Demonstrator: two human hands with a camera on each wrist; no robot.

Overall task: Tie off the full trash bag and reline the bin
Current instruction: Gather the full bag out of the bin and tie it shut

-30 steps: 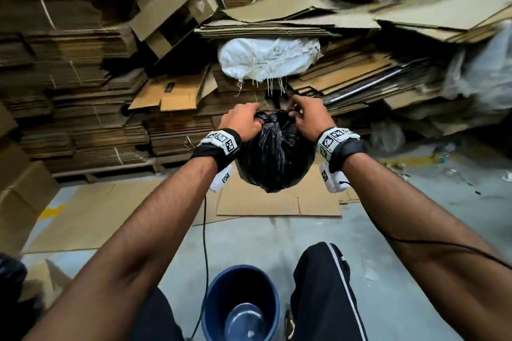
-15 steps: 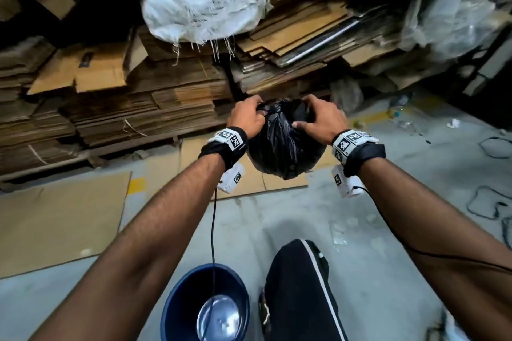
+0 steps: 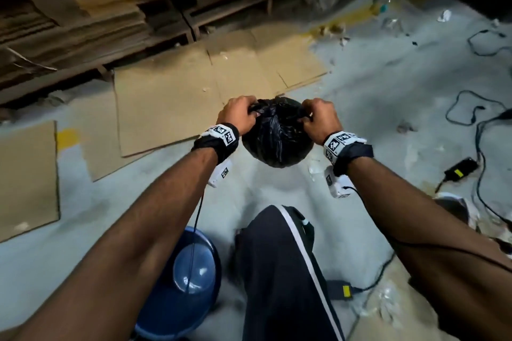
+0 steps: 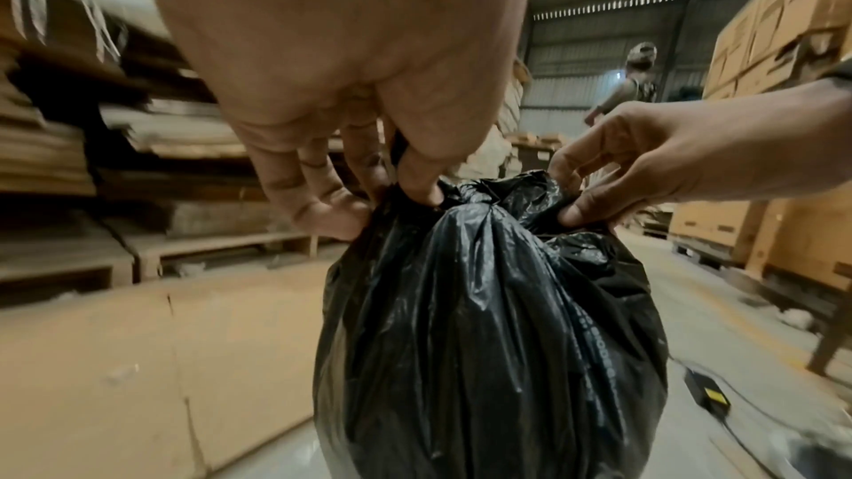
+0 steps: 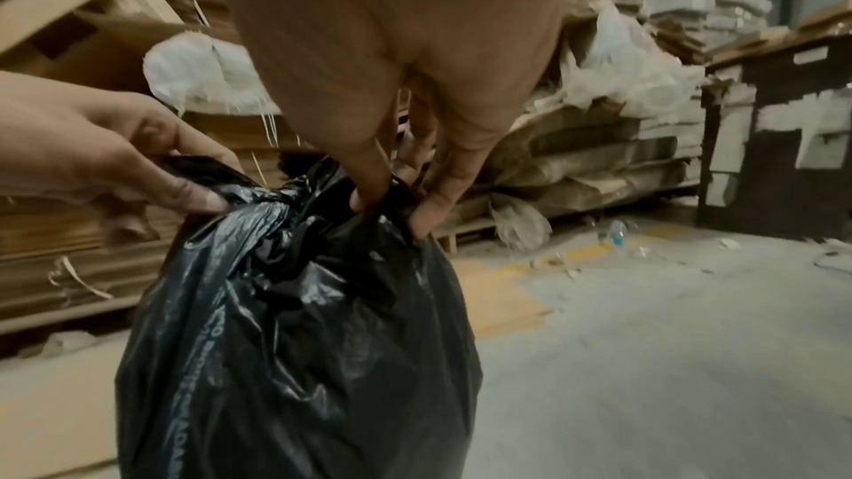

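Here, from my head camera, the black trash bag hangs as a round, crinkled bundle, its top gathered into a bunch between my two hands and its belly swelling out below my wrists, clear of the grey floor. My left hand grips the left side of the gathered top with curled fingers, and my right hand grips the right side the same way. The blue bin stands on the floor near my left leg, well below the bag. Flattened cardboard sheets lie on the floor beyond the bag.

From my left wrist, the trash bag is glossy and creased lengthwise, full and egg-shaped under a twisted neck. My left hand pinches that neck from above, thumb and fingertips pressed into the plastic. My right hand pinches a loose flap just beside it.

From my right wrist, the trash bag hangs straight down from my right hand, whose fingers dig into the bunched plastic. My left hand holds the opposite ear.
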